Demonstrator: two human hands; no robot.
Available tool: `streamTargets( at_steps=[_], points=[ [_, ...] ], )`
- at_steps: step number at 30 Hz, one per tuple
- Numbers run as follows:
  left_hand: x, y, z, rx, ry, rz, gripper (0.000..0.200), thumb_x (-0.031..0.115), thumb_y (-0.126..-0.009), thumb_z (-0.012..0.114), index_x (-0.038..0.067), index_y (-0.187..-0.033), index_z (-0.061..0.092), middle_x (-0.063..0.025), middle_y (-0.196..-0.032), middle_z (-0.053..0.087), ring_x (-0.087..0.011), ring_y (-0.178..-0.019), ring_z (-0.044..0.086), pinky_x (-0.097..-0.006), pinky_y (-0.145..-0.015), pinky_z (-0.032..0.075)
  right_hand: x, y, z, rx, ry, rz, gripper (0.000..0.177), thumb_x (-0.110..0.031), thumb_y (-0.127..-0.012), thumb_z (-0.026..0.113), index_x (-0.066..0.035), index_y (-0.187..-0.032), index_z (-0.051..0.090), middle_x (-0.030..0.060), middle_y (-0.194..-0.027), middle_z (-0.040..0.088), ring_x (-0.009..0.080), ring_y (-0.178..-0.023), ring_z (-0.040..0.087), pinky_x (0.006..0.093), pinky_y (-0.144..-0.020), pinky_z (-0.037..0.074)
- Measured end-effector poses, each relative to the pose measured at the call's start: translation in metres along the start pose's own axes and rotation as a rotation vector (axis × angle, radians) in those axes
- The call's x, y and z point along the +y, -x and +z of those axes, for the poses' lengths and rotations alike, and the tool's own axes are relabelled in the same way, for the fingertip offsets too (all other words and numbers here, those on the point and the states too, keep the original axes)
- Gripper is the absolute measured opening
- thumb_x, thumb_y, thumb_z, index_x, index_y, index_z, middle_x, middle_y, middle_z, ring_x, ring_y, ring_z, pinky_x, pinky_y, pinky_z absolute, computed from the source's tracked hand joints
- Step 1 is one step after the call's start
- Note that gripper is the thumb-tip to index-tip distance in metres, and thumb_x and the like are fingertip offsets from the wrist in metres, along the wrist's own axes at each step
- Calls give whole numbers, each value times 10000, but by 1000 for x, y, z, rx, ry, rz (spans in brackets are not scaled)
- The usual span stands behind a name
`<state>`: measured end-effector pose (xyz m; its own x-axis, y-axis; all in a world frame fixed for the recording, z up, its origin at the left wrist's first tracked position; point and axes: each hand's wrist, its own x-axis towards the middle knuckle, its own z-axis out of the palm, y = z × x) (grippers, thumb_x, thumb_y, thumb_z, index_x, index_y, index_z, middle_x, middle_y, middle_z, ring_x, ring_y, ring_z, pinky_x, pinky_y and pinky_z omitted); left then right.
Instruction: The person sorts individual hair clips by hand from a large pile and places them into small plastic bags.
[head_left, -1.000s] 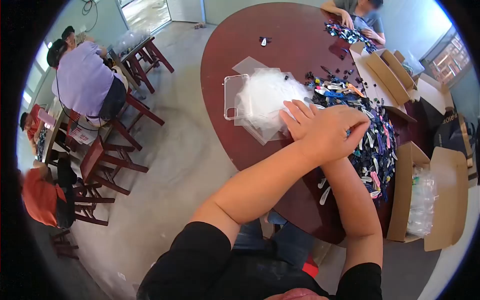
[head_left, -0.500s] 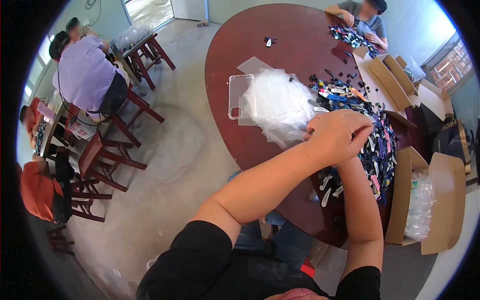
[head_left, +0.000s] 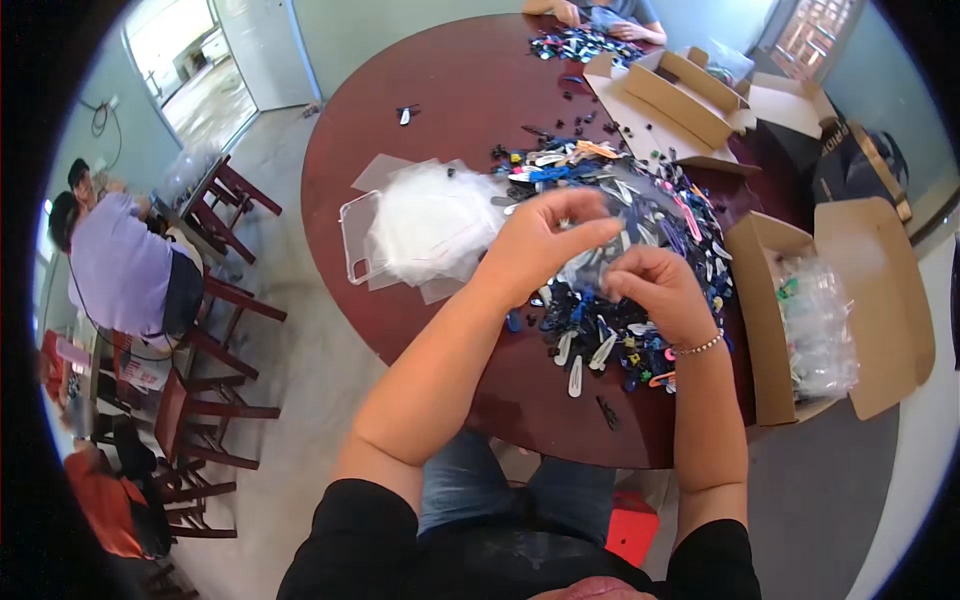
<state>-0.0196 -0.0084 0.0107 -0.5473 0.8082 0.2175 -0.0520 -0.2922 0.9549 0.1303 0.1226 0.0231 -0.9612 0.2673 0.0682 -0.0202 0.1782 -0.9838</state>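
A thin clear plastic bag, partly blurred, is between my two hands above the pile of hair clips. My left hand is bent over its upper left side, thumb and fingertips closed at the film. Lower and to the right, my right hand pinches its edge between thumb and fingers. The bag's contents, if any, cannot be made out. Left of my hands lies a stack of clear flat bags, with a clear rectangular case at its left edge.
An open cardboard box at the right holds filled clear bags. Another open carton stands farther back. Across the round table, a person's hands are at another clip pile. Other people sit by stools at the left.
My hands were crossed close together and are now apart, with the plastic bag showing between them. The view has shifted to the right, bringing the table's contents left in the frame.
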Motion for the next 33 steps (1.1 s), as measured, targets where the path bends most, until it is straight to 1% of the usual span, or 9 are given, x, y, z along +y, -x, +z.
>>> streamTargets(
  at_steps=[4, 7, 10, 11, 14, 17, 25, 30, 33],
  points=[
    [2, 6, 7, -175, -56, -128, 212, 160, -859, 697, -14, -980, 702, -95, -943, 707, -146, -891, 654, -291, -849, 500, 10, 7, -7, -14, 13, 97, 92, -74, -836, 703, -27, -790, 640, 9, -743, 642, 53, -695, 568, 189, -621, 437],
    [-1, 5, 9, -75, -68, -118, 163, 145, -864, 686, -11, -881, 730, -85, -851, 715, -143, -814, 664, -290, -803, 515, 4, 8, -8, 78, 130, 113, 123, -84, -814, 739, -31, -810, 628, -17, -743, 617, 36, -700, 553, 178, -609, 438],
    [-4, 4, 9, -29, -107, -124, 142, 123, -845, 693, -7, -880, 738, -85, -837, 720, -133, -793, 658, -281, -782, 512, 6, 8, -3, 530, 249, -267, 152, -48, -805, 736, -34, -894, 614, 7, -843, 628, 76, -723, 578, 218, -639, 479],
    [-5, 3, 9, -5, -124, -114, 128, 110, -837, 695, -6, -868, 740, -85, -830, 720, -131, -788, 656, -279, -774, 511, 5, 10, -3, 536, 244, -264, 152, -48, -805, 736, -34, -894, 614, 7, -843, 628, 76, -723, 578, 218, -639, 479],
    [-8, 4, 11, -6, -159, -107, 138, 131, -831, 708, 0, -854, 748, -62, -801, 716, -99, -750, 640, -248, -726, 501, -7, 15, 4, 649, 684, -730, 194, 27, -760, 725, 6, -928, 632, 127, -926, 644, 220, -788, 634, 294, -721, 513],
    [-12, 5, 12, -9, -192, -84, 128, 129, -827, 716, 6, -844, 749, -47, -783, 710, -82, -716, 621, -232, -686, 487, -10, 12, 14, 572, 823, -926, 230, 5, -761, 712, -12, -981, 648, 101, -929, 647, 271, -808, 622, 344, -711, 514],
    [-11, 8, 13, -71, -356, 61, 107, 118, -813, 721, 19, -851, 739, -47, -727, 688, -85, -665, 604, -241, -641, 478, -20, 15, 18, 635, 835, -777, 377, 6, -772, 693, 10, -1141, 616, 158, -1206, 598, 319, -1093, 571, 416, -951, 441],
    [-11, 10, 16, -128, -521, 263, 74, 58, -805, 714, 23, -870, 727, -67, -826, 707, -129, -765, 645, -265, -686, 506, -19, 17, 11, 489, 1034, -856, 153, -32, -742, 709, -41, -874, 633, 66, -830, 621, 271, -773, 591, 379, -818, 453],
    [-12, 8, 17, -95, -585, 310, 72, 57, -786, 731, 29, -852, 726, -73, -832, 711, -149, -769, 653, -279, -688, 509, -28, 22, 14, 437, 967, -801, 123, -22, -760, 692, -38, -860, 622, 74, -817, 625, 270, -755, 599, 403, -816, 458]
  ],
)
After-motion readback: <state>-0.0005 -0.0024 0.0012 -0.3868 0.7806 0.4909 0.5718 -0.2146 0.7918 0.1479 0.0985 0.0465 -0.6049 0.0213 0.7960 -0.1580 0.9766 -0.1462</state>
